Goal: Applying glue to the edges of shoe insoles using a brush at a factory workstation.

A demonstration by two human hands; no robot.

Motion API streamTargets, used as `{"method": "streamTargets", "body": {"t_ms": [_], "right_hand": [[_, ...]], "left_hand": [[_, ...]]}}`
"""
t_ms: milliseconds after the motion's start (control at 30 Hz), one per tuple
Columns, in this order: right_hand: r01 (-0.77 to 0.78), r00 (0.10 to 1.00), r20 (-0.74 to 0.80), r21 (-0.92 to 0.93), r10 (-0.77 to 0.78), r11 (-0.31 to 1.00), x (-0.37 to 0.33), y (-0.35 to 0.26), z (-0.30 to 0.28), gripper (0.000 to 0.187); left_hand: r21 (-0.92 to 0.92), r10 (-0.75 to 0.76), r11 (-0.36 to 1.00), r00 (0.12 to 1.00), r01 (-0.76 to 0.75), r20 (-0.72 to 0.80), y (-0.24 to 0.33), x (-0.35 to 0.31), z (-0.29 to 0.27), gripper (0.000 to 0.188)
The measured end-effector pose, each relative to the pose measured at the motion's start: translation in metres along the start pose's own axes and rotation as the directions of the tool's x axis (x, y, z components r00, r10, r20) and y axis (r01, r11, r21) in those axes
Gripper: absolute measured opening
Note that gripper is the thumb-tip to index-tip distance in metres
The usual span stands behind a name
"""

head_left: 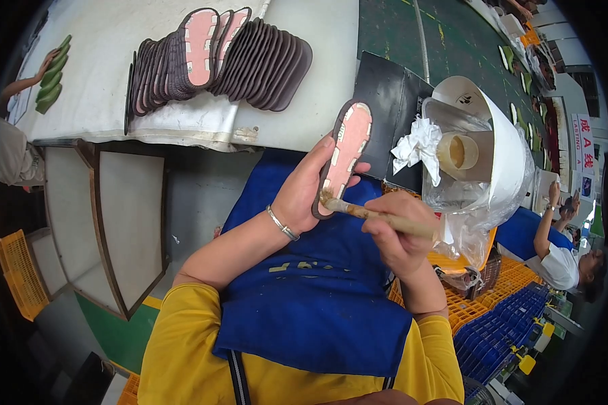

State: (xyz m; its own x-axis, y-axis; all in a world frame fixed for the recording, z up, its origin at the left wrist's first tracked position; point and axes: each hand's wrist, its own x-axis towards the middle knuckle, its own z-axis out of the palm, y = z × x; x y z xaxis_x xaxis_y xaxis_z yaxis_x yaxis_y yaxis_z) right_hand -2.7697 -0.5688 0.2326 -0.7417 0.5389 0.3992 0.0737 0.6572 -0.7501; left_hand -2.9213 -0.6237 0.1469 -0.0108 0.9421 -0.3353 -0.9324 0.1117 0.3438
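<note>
My left hand is closed round the edges of a shoe insole, pink on its upper face with a dark brown rim and pale tabs folded over along it. In my right hand is a glue brush with a worn, stained wooden handle. Its bristles touch the pink face near the insole's lower end. Beyond, on the white table, stands a long row of similar insoles on edge, a few turned with their pink faces up. Right of the held insole, a round pot holds a yellowish substance.
White crumpled paper lies beside the pot, within a curved white sheet and clear plastic. A black board stands left of it. Orange crates and blue crates are low right. Co-workers are at left and right. Green pieces lie far left.
</note>
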Motion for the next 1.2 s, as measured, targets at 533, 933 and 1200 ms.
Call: {"method": "streamTargets", "body": {"t_ms": [533, 933, 1200], "right_hand": [[-0.252, 0.884, -0.308, 0.319, 0.352, 0.914, 0.014, 0.017, 0.012, 0.007], [-0.338, 0.882, -0.177, 0.410, 0.438, 0.847, -0.008, 0.003, -0.001, 0.005], [-0.058, 0.970, -0.238, -0.045, 0.046, 0.997, 0.002, 0.009, -0.002, 0.009]], "left_hand": [[-0.031, 0.061, 0.998, 0.998, -0.061, -0.003, -0.008, 0.000, 0.001, 0.046], [-0.117, -0.076, 0.990, 0.996, 0.079, 0.037, -0.002, 0.000, -0.003, 0.047], [-0.048, -0.009, 0.999, 0.998, 0.013, 0.068, -0.006, 0.001, -0.002, 0.045]]}}
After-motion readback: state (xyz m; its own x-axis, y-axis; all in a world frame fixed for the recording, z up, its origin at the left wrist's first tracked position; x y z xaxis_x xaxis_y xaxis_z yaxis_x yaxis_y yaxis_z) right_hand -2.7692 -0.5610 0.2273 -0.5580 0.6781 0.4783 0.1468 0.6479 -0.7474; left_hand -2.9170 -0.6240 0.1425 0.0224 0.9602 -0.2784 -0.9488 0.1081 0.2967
